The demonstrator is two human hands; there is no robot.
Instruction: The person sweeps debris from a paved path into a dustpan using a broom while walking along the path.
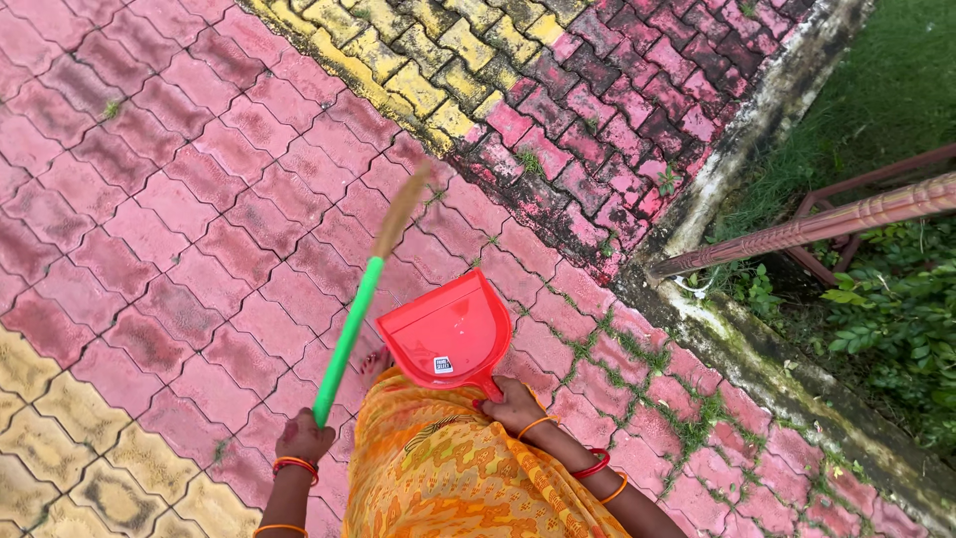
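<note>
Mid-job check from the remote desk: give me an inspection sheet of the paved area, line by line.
Surface: pink interlocking paving bricks, with yellow brick bands; moss in the joints at right.
Job's things: green-handled broom with straw-coloured bristles, raised and tilted; red plastic dustpan, looks empty.
Clutter: nothing seen.
Hands: left hand closed on the broom handle; right hand grips the dustpan handle; bangles on both wrists.
Cables: nothing seen.
Surroundings: weathered concrete kerb, grass and leafy plants, reddish metal rail.
</note>
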